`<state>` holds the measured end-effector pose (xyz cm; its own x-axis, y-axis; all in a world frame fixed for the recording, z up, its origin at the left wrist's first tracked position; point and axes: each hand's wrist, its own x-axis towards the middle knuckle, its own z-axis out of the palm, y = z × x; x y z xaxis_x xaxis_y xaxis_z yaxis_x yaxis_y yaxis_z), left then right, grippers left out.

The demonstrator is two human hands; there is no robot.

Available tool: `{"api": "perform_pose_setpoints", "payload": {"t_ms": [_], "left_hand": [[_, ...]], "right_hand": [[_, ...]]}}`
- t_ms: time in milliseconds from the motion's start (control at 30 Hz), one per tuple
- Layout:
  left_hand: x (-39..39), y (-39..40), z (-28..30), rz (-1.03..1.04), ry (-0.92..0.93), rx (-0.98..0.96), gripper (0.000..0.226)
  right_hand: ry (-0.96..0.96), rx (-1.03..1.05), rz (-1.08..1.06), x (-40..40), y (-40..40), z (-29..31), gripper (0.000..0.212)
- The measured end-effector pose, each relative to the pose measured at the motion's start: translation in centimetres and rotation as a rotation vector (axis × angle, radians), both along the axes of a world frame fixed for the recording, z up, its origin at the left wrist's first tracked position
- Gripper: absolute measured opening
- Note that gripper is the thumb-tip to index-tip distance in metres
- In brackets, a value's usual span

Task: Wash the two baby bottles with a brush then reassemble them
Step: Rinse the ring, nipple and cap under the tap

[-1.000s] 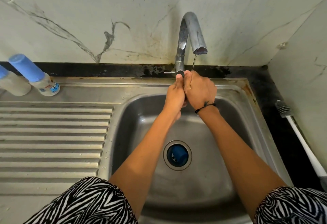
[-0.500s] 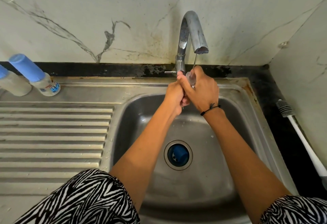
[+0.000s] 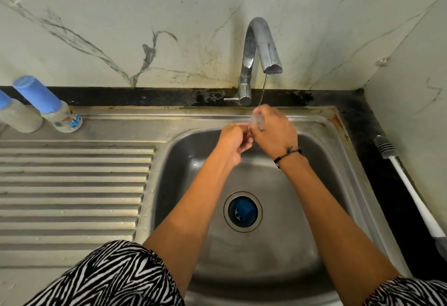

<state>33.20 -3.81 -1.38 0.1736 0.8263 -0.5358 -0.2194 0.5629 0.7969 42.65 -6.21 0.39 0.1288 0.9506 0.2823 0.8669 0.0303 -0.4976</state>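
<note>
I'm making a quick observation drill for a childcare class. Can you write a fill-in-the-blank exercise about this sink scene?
1. The two capped baby bottles stand on the counter, and their caps are coloured ____.
2. The bottle brush lies on the counter to the ____ of the sink basin.
3. A thin stream runs from the tap onto a small clear part held by the ____ hand.

Missing words: blue; right; right
</note>
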Motion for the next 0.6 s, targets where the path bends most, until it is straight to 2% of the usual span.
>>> {"api": "perform_pose_setpoints", "payload": {"t_ms": [100, 200, 300, 400, 467, 600], "left_hand": [[-0.3, 0.1, -0.5, -0.023, 0.060, -0.024, 0.020], [-0.2, 0.0, -0.2, -0.010, 0.036, -0.033, 0.025], [0.0, 0.1, 0.1, -0.017, -0.005, -0.027, 0.026], [0.0, 0.3, 0.0, -0.019, -0.005, -0.031, 0.023], [0.0, 0.4, 0.2, -0.012, -0.020, -0.026, 0.023], [-0.1, 0.0, 0.3, -0.016, -0.050, -0.024, 0.026]], "right_hand": [[-0.053, 0.150, 0.023, 0.4, 0.0, 0.5, 0.025], [-0.073, -0.062, 0.038, 0.3, 0.2, 0.6, 0.022], [-0.028, 0.058, 0.019, 0.1, 0.1, 0.4, 0.023], [-0.071, -0.051, 0.063, 0.2, -0.1, 0.8, 0.025], [-0.027, 0.073, 0.068, 0.1, 0.0, 1.1, 0.027], [-0.023, -0.108, 0.157, 0.1, -0.1, 1.6, 0.027]]}}
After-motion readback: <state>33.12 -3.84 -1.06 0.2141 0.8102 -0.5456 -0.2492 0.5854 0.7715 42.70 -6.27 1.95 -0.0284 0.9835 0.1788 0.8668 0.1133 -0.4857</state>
